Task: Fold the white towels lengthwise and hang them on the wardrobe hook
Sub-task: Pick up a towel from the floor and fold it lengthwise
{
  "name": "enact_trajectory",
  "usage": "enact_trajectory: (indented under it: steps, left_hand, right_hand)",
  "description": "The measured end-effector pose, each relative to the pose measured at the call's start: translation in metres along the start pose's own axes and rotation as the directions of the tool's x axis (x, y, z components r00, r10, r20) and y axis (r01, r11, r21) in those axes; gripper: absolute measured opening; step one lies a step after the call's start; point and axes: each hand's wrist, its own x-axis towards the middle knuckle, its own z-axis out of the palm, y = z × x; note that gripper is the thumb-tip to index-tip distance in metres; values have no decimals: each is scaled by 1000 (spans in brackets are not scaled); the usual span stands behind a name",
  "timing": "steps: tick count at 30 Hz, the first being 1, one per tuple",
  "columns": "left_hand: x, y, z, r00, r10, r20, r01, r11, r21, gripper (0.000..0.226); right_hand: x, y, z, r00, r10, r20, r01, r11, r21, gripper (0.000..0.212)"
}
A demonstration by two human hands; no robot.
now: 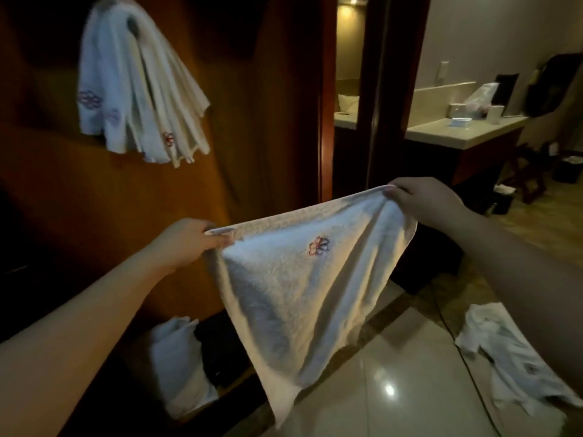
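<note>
The white towel (303, 279), embroidered with a small flower emblem, is hanging spread in the air before the wardrobe door (252, 121). The left hand (186, 244) is pinching one top corner; the right hand (422, 200) is gripping the other, bunched. Folded towels (135, 89) are already crowding the hook above. Risk: adding another may be dislodging those. More towels (511, 351) are lying on the floor.

The held towel (303, 279) is plain white with a little red-and-blue flower logo stitched on it. Same white and same logo on the hung towels (132, 89), against a warm orange-brown wardrobe door (252, 105). The counter (457, 132) is pale beige and the floor (394, 389) is glossy cream tile.
</note>
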Motion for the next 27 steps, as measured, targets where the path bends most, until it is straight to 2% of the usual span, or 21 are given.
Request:
enact_trajectory:
  steps: [2,5,7,9,11,14,16,18,21,24,27]
  left_hand:
    - [-20,-20,-24,999,-23,-46,11,968,-250,9]
    - [-45,-43,-49,990,-99,-104,25,834,-551,6]
    - [-60,-56,-63,982,-138,-128,13,729,-684,9]
    - [-75,-69,-75,978,-152,-140,-8,649,-761,10]
    - [-89,-82,-84,978,-145,-149,-39,574,-818,14]
    - [-106,-97,-89,968,-207,-143,-36,446,-894,16]
    - [-116,-105,-90,949,-287,-131,-7,395,-919,11]
    - [-126,-111,-90,934,-330,-139,1,392,-920,12]
    - [-140,-115,-86,938,-305,-164,-15,436,-900,21]
    - [-149,-105,-74,941,-278,-193,-36,486,-873,21]
    - [-157,-92,-63,940,-273,-205,-54,475,-879,18]
  right_hand:
    - [-4,-32,2,1000,13,-20,-14,999,-47,34]
    - [-8,-76,2,1000,8,-18,-11,988,-152,40]
    - [-12,-103,4,999,-41,13,43,968,-247,55]
    - [-17,-127,8,997,-47,65,63,957,-282,59]
    - [-21,-147,14,988,-26,152,53,984,-173,55]
    - [-30,-165,21,948,-58,313,32,996,87,34]
    - [-43,-176,27,909,-119,399,-6,955,298,41]
    - [-57,-189,34,859,-210,466,-36,885,465,53]
    - [-78,-219,38,797,-330,506,-36,810,585,54]
    - [-97,-248,37,765,-417,492,17,776,630,41]
    - [-112,-274,33,777,-440,449,57,761,646,26]
